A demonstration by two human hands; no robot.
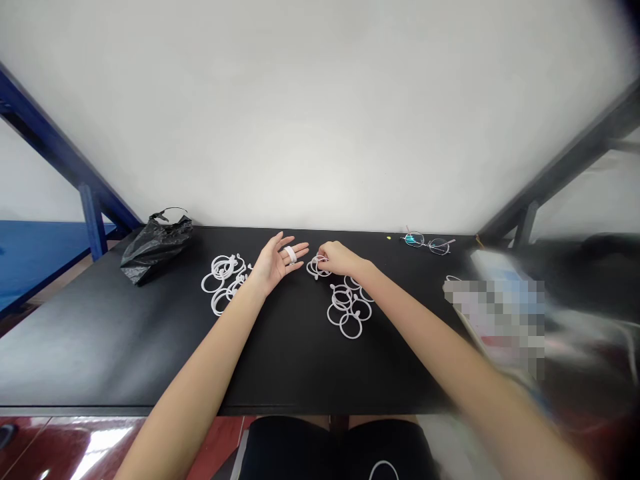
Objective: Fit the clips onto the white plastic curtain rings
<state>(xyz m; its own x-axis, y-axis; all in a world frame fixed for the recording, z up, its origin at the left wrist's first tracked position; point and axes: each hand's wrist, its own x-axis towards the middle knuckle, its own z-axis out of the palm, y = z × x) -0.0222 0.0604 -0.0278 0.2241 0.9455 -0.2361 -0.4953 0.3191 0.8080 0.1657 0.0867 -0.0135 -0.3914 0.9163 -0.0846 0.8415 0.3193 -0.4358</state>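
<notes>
My left hand (277,261) lies palm up over the black table (150,347), fingers stretched out, with a white band (291,254) round one finger. Just left of it sits a heap of white plastic rings (225,277). My right hand (340,259) is curled in a pinch on a white ring (316,267) close to the left fingertips. Below the right wrist lies a second heap of several white rings (349,308).
A crumpled black plastic bag (156,245) rests at the table's far left. A pair of glasses (427,243) lies near the back right edge. A blurred-out object (495,317) sits at the right. A white wall stands behind the table.
</notes>
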